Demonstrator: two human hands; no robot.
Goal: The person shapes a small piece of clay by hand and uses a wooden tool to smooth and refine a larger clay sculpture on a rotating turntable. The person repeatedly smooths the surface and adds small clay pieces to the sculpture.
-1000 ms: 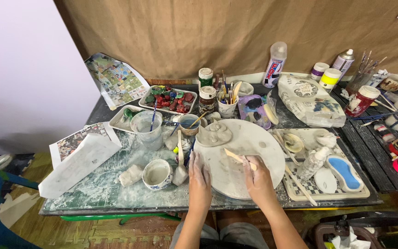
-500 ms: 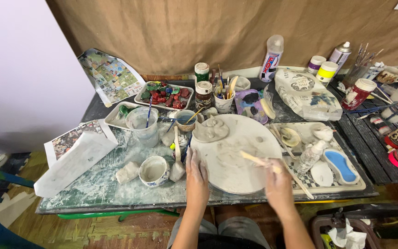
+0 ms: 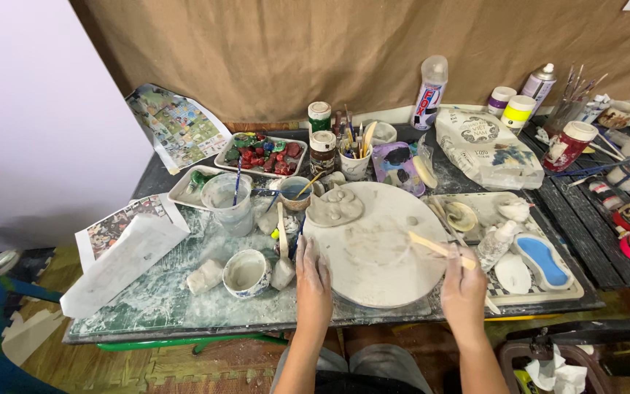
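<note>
Fingers of right hand (image 3: 464, 290) pinched round a wooden stick (image 3: 439, 248) over the round clay slab (image 3: 377, 244); left hand (image 3: 313, 281) flat, fingers spread, on slab's edge

round board (image 3: 373, 252): matt, clay-smeared; tool (image 3: 432, 246): pale wood; backdrop (image 3: 315, 51): rough brown paper

Pale wooden stick (image 3: 432, 245) angled across round, seemingly clay-smeared board (image 3: 373, 244).

Head view, steeply down over table (image 3: 184, 306)
</note>
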